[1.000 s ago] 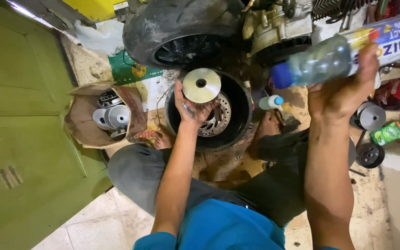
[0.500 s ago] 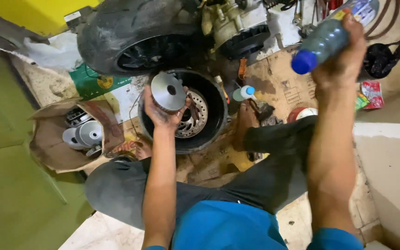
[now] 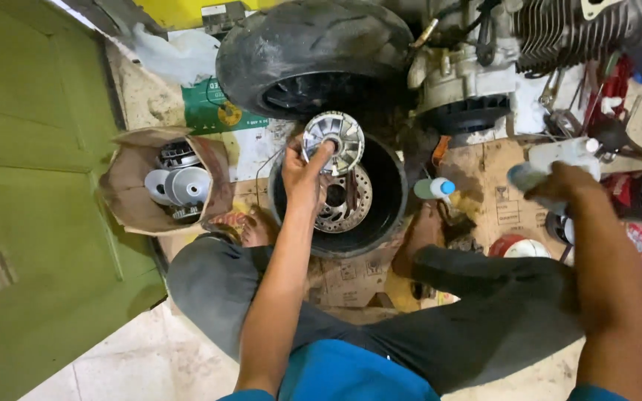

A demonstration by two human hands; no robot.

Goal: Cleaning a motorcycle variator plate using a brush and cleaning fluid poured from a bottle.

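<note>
My left hand (image 3: 302,174) pinches a finned pulley disc (image 3: 333,141) by its rim, face visible, above the wheel (image 3: 380,215); my right hand (image 3: 562,186) wraps a plastic bottle (image 3: 559,157) beside it

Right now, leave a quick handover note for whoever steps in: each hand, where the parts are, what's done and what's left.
Left hand: grip shut on the finned metal pulley disc, held up above the small tyre lying flat on the cardboard.
Right hand: grip on a plastic bottle, low near the floor; blurred.
Other pulley parts sit in the open cardboard box to the left. A small blue-capped bottle lies beside the tyre. The engine and rear wheel are ahead.
Done: disc is out and in hand.
Left: the disc is not yet set down or fitted anywhere.
</note>
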